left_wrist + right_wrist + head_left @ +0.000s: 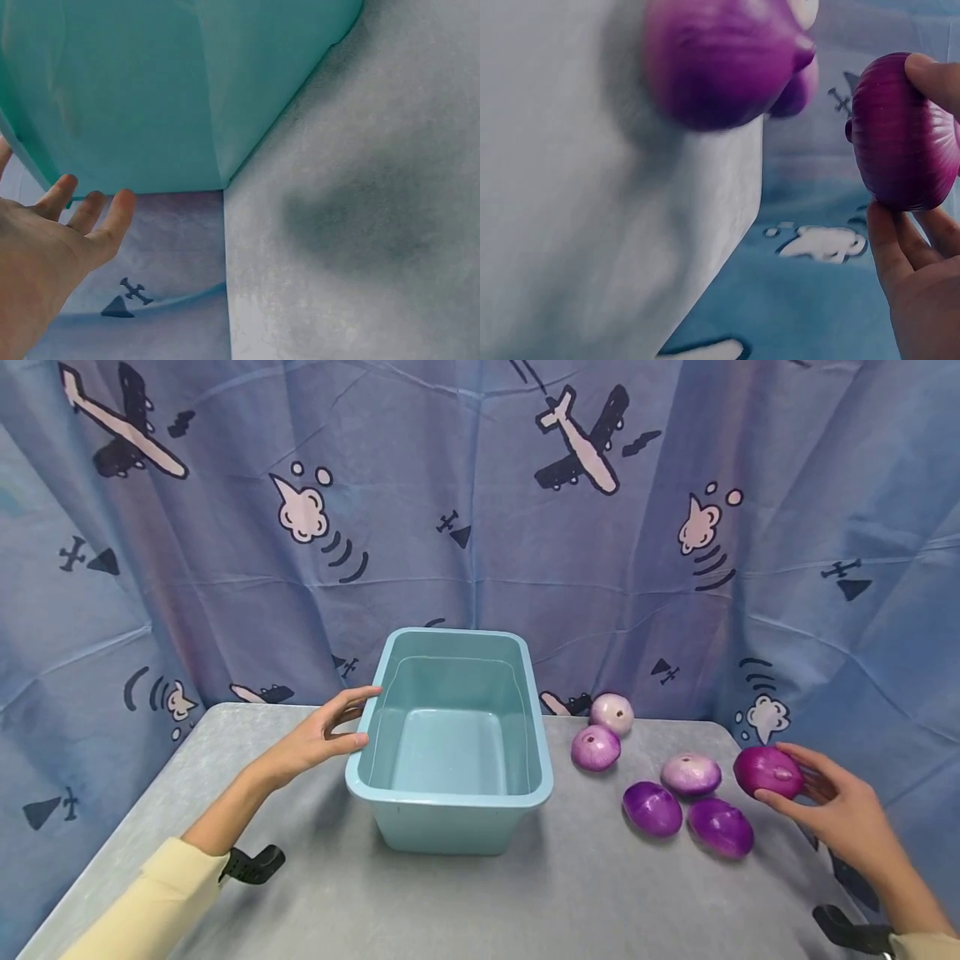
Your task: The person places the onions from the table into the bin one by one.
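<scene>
My right hand holds a red onion between thumb and fingers, up off the table at its right side. In the right wrist view the thumb presses one side of this onion and the fingertips the other. My left hand is at the left rim of a light blue plastic bin, fingers spread and loosely bent. Its fingertips overlap the bin's edge in the left wrist view. Bare floor and walls show inside the bin.
Right of the bin lie two dark purple onions and a paler onion. Behind them, near the back edge, are a pink onion and a whitish onion. A blue curtain surrounds the grey table.
</scene>
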